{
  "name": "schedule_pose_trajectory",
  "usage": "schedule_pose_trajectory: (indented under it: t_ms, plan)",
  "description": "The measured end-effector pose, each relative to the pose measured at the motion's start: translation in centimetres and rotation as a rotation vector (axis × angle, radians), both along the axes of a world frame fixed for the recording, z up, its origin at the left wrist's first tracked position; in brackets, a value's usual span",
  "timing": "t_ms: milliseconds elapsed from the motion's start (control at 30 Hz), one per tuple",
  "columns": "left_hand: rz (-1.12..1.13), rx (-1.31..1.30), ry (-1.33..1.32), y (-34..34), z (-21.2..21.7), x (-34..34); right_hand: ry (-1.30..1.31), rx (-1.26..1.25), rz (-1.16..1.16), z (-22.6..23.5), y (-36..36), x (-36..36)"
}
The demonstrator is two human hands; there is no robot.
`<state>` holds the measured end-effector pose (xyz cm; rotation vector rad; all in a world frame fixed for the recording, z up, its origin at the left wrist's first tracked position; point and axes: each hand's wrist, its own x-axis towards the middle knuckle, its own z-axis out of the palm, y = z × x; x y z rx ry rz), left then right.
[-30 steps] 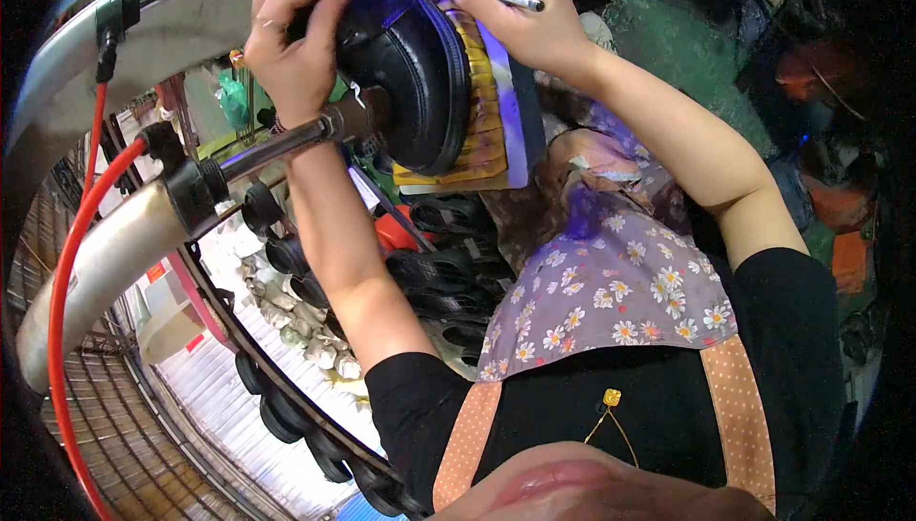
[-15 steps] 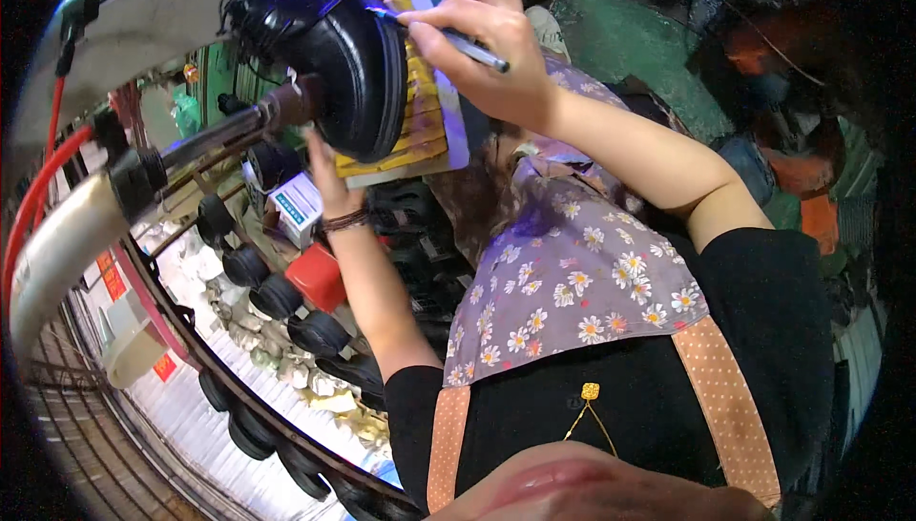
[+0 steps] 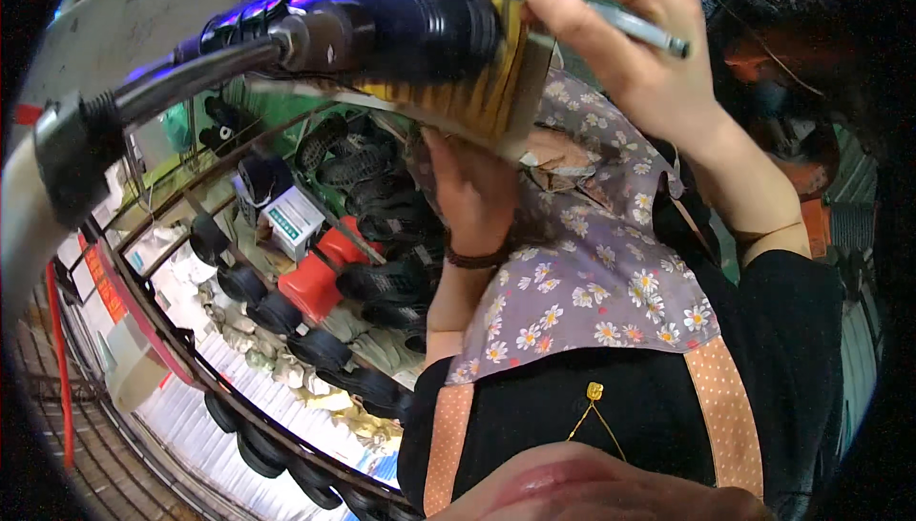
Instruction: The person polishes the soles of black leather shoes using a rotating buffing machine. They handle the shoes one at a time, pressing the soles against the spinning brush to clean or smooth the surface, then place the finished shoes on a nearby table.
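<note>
A glossy black shoe (image 3: 410, 20) lies at the top, toe to the right, under purple-blue light. Beneath it is a yellow ribbed block (image 3: 496, 106), blurred along its edge. My right hand (image 3: 630, 44) pinches a slim pen-like tool (image 3: 637, 30) with a grey barrel, its tip touching or very near the shoe's toe edge. Whether it is a pen or a brush, I cannot tell. Just below the block is my left hand (image 3: 472, 192), pointing upward with a dark band at the wrist. Its fingers are mostly hidden, so its hold is unclear.
A metal arm with a pipe (image 3: 196, 72) reaches in from the left beside the shoe. Below stand racks with several black shoe soles (image 3: 272, 311), a red container (image 3: 324, 273) and a white box (image 3: 294, 216). A floral apron (image 3: 582, 282) covers my lap.
The shoe and yellow block have turned, the toe now pointing right instead of down. My right hand moved right and up with the tool; my left hand moved right, below the block.
</note>
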<state>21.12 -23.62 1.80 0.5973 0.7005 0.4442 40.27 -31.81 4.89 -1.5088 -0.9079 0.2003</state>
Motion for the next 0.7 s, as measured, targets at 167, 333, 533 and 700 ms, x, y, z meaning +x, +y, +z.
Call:
schedule_pose_trajectory:
  t_ms: [167,333,533,700]
  plan:
    - [-0.167,0.024,-0.116,-0.5,0.4,3.2,-0.140,0.207,-0.173,-0.3,3.8,3.7]
    - [-0.252,0.983,-0.035,0.8,5.3,0.6,-0.196,0.345,-0.293,-2.2,9.3,4.8]
    - [0.537,1.699,0.620,6.1,3.7,-4.7,-0.250,0.386,-0.330,-3.2,10.5,0.3]
    - [0.163,1.087,0.663,6.7,1.2,-4.3,-0.188,0.350,-0.203,-3.8,10.1,-5.6]
